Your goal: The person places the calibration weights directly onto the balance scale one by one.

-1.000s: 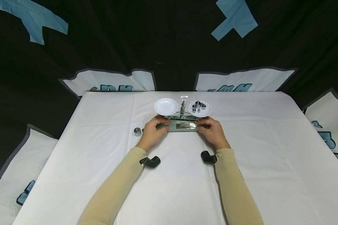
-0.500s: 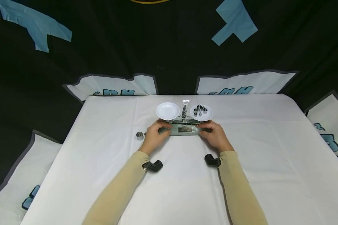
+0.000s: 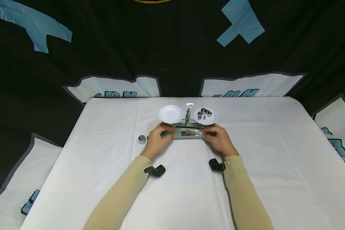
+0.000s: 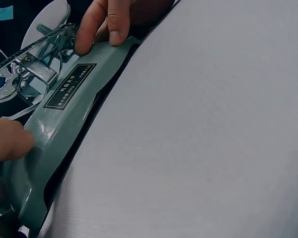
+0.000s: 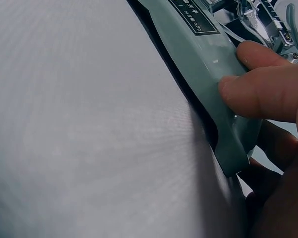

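A pan balance with a pale green base stands on the white cloth in the head view. Its left white pan carries nothing. On the right white pan sit several small metal weights. My left hand grips the left end of the base, and my right hand grips the right end. The right wrist view shows thumb and fingers around the green base. In the left wrist view the base bears a dark label.
A larger metal weight stands on the cloth just left of my left hand, with another small dark piece mostly hidden behind that hand. White cloth covers the table. A black curtain hangs beyond its far edge.
The head view has tipped slightly, so everything sits a little lower in it. Both hands keep their grip on the balance, which shows no clear movement on the table.
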### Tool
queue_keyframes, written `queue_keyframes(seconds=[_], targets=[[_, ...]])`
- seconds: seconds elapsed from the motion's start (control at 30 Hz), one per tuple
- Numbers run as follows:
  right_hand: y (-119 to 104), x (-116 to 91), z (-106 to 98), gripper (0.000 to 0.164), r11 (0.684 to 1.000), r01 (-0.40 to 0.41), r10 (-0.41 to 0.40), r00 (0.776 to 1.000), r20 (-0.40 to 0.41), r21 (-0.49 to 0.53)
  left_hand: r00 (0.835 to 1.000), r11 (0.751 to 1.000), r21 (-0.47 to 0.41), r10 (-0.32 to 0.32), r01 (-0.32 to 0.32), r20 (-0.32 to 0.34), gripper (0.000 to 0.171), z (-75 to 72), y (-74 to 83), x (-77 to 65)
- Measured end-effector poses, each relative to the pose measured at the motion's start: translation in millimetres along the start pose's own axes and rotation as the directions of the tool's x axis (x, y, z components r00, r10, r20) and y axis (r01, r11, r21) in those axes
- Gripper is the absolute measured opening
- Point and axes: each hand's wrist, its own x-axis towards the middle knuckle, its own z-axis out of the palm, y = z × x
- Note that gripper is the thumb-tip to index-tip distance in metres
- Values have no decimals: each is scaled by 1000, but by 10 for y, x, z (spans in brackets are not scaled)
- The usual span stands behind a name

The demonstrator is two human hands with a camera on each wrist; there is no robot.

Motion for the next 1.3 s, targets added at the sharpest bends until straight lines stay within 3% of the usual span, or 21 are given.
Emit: queue_keyframes(seconds=[0.13, 0.27, 0.37, 0.47, 0.57, 0.73, 0.93, 1.17, 1.3], targets=[[-2, -11, -1, 26, 1000, -5, 5, 1000, -13, 1, 1000, 999, -33, -24, 23, -12, 16, -27, 43, 19], [-8, -11, 9, 26, 1000, -11, 11, 1000, -7, 15, 993, 989, -108, -108, 103, -46, 21, -140, 113, 51], [-21, -1, 14, 26, 1000, -5, 5, 1000, 8, 12, 977, 968, -157, -206, 195, -53, 26, -297, 152, 80], [-40, 13, 12, 25, 1000, -1, 1, 1000, 13, 14, 951, 934, -203, -306, 293, -38, 29, -496, 199, 111], [-57, 18, 5, 25, 1000, -4, 3, 1000, 15, 8, 932, 910, -238, -359, 339, -45, 30, -706, 258, 125], [-53, 5, 4, 24, 1000, -11, 11, 1000, 20, -12, 931, 917, -246, -348, 314, -109, 30, -1019, 331, 109], [-39, -8, 10, 24, 1000, -19, 19, 1000, 22, -11, 947, 950, -100, -307, 297, -100, 35, -1283, 243, 90], [-36, 1, 20, 24, 1000, -16, 16, 1000, 21, -11, 954, 951, 74, -299, 300, -29, 41, -1417, 207, 51], [-35, -1, 14, 24, 1000, -24, 25, 1000, 10, -13, 959, 957, 77, -272, 278, -75, 39, -1423, 259, 58]])
